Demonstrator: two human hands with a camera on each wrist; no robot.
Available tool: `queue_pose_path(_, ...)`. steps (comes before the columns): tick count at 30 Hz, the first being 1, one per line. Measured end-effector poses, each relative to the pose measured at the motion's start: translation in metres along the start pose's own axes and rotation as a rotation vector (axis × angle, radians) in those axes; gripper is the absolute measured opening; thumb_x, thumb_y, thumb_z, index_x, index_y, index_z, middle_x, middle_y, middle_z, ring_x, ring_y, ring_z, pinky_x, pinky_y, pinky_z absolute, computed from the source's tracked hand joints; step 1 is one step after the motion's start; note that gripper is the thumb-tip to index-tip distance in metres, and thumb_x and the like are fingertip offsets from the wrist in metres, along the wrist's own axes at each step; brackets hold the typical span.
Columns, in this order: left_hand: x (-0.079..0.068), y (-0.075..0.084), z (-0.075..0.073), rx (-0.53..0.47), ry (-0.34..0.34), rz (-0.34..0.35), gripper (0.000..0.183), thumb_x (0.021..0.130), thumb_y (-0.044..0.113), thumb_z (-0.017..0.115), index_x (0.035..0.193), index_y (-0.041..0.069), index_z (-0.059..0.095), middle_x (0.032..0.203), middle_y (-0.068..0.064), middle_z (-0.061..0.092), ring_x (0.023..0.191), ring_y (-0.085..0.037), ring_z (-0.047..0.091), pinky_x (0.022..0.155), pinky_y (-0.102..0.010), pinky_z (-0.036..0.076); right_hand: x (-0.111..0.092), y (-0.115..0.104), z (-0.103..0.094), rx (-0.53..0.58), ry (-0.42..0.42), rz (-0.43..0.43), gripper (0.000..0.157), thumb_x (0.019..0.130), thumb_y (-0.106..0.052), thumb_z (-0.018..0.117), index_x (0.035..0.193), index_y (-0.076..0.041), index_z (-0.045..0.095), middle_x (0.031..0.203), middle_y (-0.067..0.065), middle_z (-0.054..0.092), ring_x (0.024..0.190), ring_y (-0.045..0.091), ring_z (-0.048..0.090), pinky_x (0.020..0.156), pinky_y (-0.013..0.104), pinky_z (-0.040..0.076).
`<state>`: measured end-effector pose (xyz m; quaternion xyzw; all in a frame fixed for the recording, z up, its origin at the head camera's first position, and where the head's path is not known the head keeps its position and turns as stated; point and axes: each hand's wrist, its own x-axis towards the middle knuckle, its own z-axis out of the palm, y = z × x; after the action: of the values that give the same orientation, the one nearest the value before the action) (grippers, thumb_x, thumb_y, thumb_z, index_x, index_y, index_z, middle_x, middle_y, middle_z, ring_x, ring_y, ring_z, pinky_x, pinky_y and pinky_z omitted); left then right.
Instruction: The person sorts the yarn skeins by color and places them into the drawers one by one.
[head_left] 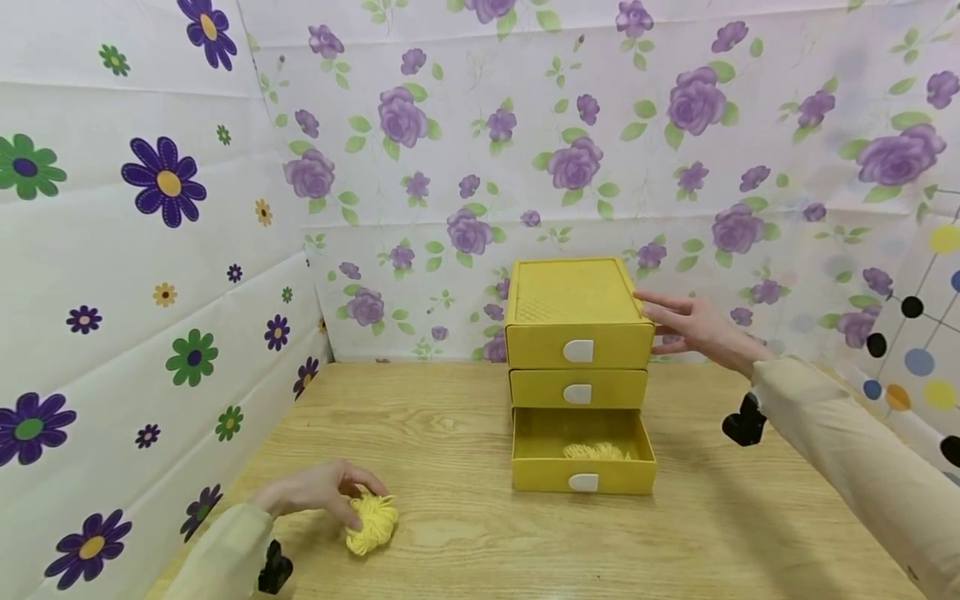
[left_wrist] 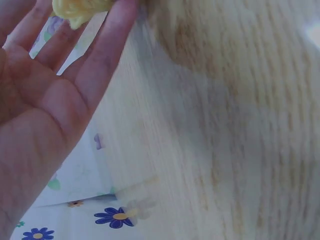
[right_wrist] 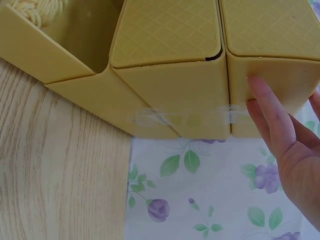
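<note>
At the front left of the table, my left hand (head_left: pixel 318 492) holds a small bundle of yellow yarn (head_left: pixel 372 525) between thumb and fingers, low at the tabletop. Only the lower edge of that yarn (left_wrist: pixel 82 11) shows in the left wrist view. A yellow three-drawer box (head_left: pixel 573 292) stands right of the middle, its bottom drawer (head_left: pixel 542 475) pulled out. Inside that drawer lies another hank of yellow yarn (head_left: pixel 596 452). My right hand (head_left: pixel 697 329) rests its fairly straight fingertips against the box's upper right side; the right wrist view shows those fingers (right_wrist: pixel 272 112) touching the wall.
The box stands on a wood-grain table (head_left: pixel 450 425). Behind it hangs a white sheet with purple roses (head_left: pixel 468 232), and a flower-printed sheet (head_left: pixel 168 183) closes the left side. A dotted sheet (head_left: pixel 918 362) is at the right. Clear tape (right_wrist: pixel 185 117) crosses the box's side.
</note>
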<state>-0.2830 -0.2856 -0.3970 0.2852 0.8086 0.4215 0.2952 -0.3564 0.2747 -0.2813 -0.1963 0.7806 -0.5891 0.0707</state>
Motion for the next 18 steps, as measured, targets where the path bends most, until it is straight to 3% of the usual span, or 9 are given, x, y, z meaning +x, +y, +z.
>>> queue_pose_path(9, 0.004, -0.002, -0.001, 0.008, 0.050, 0.038, 0.034, 0.073, 0.002, 0.068, 0.106, 0.006, 0.063, 0.110, -0.009, 0.057, 0.096, -0.031, 0.052, 0.080, -0.040, 0.043, 0.000, 0.001, -0.001, -0.002, -0.008, -0.006, 0.057, 0.095, -0.030, 0.048, 0.144, -0.012, 0.025, 0.135, 0.022, 0.036, 0.103, 0.025, 0.055, 0.079, 0.044, 0.046)
queue_pose_path(18, 0.019, 0.009, -0.007, 0.053, 0.164, 0.073, 0.031, 0.079, 0.009, 0.069, 0.109, 0.005, 0.063, 0.113, -0.008, 0.057, 0.104, -0.031, 0.049, 0.086, -0.043, 0.040, 0.000, 0.000, 0.000, 0.002, -0.010, -0.011, 0.057, 0.096, -0.029, 0.047, 0.144, -0.011, 0.025, 0.138, 0.023, 0.030, 0.104, 0.026, 0.054, 0.079, 0.045, 0.046)
